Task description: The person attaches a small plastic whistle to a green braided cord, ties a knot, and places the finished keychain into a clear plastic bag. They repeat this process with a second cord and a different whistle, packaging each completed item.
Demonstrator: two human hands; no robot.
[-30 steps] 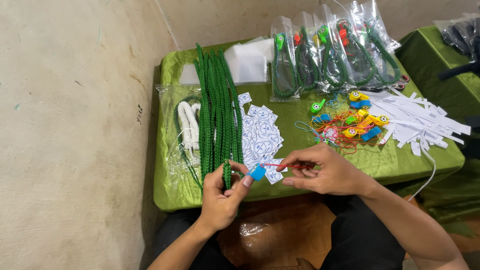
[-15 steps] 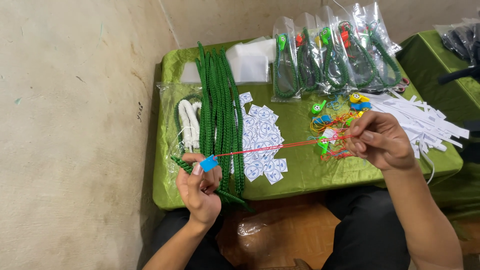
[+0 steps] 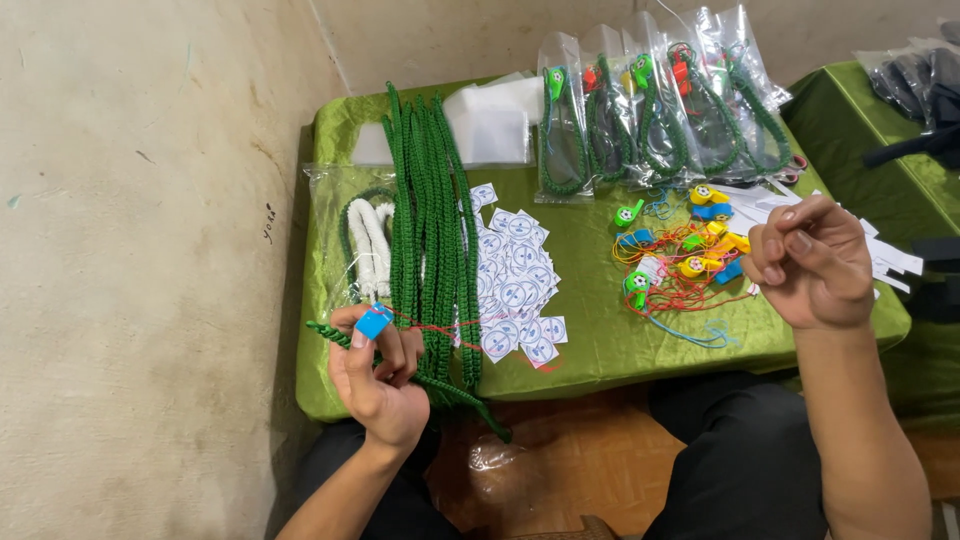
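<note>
Two hands work above a low bench point(image 3: 600, 340) covered in green cloth, seen from the head camera looking down. The left hand point(image 3: 380, 375) is closed around a small blue whistle point(image 3: 373, 322), pinched at the fingertips, together with one green braided cord point(image 3: 430, 385) that crosses the palm and trails off past the bench's front edge. A thin red string point(image 3: 450, 324) runs from the whistle to the right, over the bench. The right hand point(image 3: 812, 265) is raised over the bench's right end, well apart from the left, its fingers curled and pinched together; whether the string's far end sits between them cannot be told.

On the bench, just beyond the left hand, lies a long bundle of green braided cords point(image 3: 430, 230), with a white cord in a clear bag point(image 3: 368, 245) to its left. Beside the bundle on the right is a spread of small white round-printed stickers point(image 3: 515, 280). Near the right hand sits a heap of coloured whistles on thin strings point(image 3: 680, 260). At the far edge stand clear packets holding green cords and whistles point(image 3: 660, 110), and a stack of white sheets point(image 3: 495, 125).
</note>
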